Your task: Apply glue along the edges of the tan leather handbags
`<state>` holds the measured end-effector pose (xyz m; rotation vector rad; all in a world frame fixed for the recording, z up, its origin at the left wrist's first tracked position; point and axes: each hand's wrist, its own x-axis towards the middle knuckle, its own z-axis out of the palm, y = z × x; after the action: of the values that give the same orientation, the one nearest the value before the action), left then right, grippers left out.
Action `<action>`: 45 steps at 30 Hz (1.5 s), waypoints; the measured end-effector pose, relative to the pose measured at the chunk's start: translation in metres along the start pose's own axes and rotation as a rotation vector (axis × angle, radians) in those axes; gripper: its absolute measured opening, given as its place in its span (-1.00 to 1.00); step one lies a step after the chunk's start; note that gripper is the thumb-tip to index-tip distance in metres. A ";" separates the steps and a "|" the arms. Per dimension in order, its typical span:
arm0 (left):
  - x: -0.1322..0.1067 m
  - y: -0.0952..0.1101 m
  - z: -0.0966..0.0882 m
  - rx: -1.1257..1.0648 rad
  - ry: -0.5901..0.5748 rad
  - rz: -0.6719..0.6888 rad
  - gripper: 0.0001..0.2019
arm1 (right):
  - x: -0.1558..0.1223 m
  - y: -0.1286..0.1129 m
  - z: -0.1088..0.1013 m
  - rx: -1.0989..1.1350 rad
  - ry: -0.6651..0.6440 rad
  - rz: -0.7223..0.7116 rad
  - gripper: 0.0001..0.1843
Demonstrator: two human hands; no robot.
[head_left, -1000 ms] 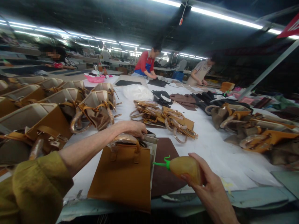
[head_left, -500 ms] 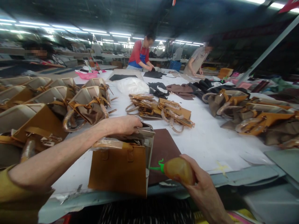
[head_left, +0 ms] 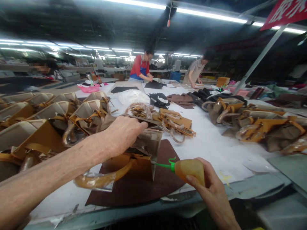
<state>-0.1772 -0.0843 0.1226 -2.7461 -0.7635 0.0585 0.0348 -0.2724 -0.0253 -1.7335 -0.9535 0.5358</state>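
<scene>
My left hand (head_left: 124,132) grips the top edge of a tan handbag (head_left: 141,153) and holds it tipped up on a dark brown mat (head_left: 165,182). The bag's plastic-wrapped handle (head_left: 100,179) hangs down toward me. My right hand (head_left: 211,191) is closed around a yellow squeeze bottle (head_left: 190,169). The bottle's green nozzle (head_left: 164,165) points left at the bag's side, close to it.
Rows of tan and beige handbags (head_left: 45,118) fill the left of the white table (head_left: 216,150). A pile of wrapped handles and tan pieces (head_left: 168,119) lies ahead, more bags (head_left: 254,124) at right. Dark fabric pieces (head_left: 182,97) and other workers (head_left: 141,68) are farther back.
My left hand has lifted and tipped the bag from lying flat to standing up, and its handle now hangs toward me. The bottle stays in my right hand near the bag.
</scene>
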 end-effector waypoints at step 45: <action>-0.028 0.049 0.074 -0.214 -0.134 -0.010 -0.88 | 0.030 0.046 0.010 0.001 -0.051 0.024 -0.49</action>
<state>-0.1853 -0.1194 0.0361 -2.9648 -0.8653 0.1698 0.0608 -0.2491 -0.0686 -1.7396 -0.9691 0.5988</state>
